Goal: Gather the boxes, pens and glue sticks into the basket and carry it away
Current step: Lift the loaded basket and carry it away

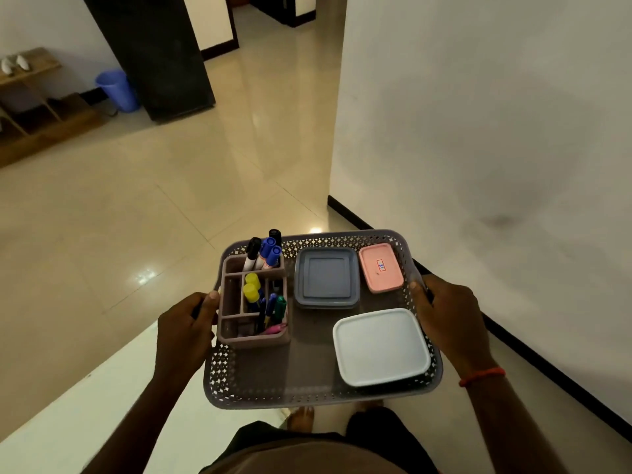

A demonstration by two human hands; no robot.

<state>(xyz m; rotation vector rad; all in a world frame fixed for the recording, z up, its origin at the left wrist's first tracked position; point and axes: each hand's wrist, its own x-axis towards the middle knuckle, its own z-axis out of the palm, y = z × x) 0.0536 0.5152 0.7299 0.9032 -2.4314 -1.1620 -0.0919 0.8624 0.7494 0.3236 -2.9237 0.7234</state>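
The basket [301, 403] is held clear of the floor [154, 217], in front of the body. The left grip [184, 330] is closed round its short rim at 9 o'clock, and the right grip [448, 313] round the short rim at 3 o'clock, with a thumb laid over each rim.

The most likely trouble is judged to be a tilt or jolt. The organizer [253, 336] stands tall and unfixed at the 9 o'clock end, and could be tipped, spilling the pens [265, 251] and glue sticks [252, 285]. The grey box [326, 278], pink box [381, 268] and white box [381, 347] lie flat and loose, so they could be slid against one another. The wall [478, 114] is near at 3 o'clock, and the rim could be knocked on it.

The basket's long axis is set from 9 to 3 o'clock, its open side up. The organizer's long axis runs from 12 to 6; the pens stand caps up, leaning toward 12.
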